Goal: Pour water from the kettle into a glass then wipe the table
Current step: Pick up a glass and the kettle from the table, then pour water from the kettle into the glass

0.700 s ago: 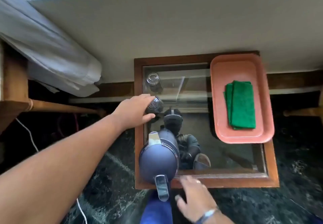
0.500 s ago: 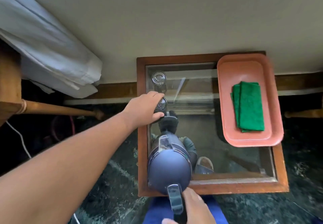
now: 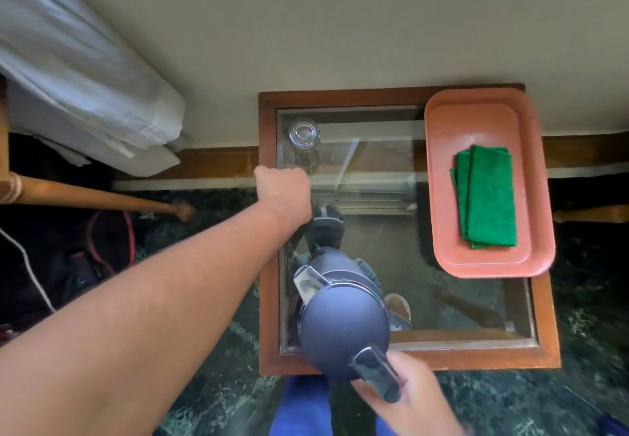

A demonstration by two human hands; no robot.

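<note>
A dark blue kettle [image 3: 343, 330] with a chrome spout stands at the near left of the glass-topped wooden table [image 3: 269, 333]. My right hand [image 3: 413, 401] is closed around its chrome handle at the table's front edge. My left hand [image 3: 284, 192] is a closed fist at the table's left side, over a drinking glass that it hides. A second clear glass [image 3: 304, 134] stands just beyond that hand in the far left corner. A folded green cloth [image 3: 490, 197] lies in a salmon tray [image 3: 476, 119] on the table's right side.
The tray overhangs the table's right edge. A bed with white sheets [image 3: 85, 78] and a wooden rail [image 3: 102, 199] lies to the left. A white cable [image 3: 30, 272] runs over the dark floor. A beige wall [image 3: 340, 27] is behind the table.
My right hand has moved from the table's front edge onto the kettle handle and closed on it. My left hand has closed fully over the nearer glass, which no longer shows.
</note>
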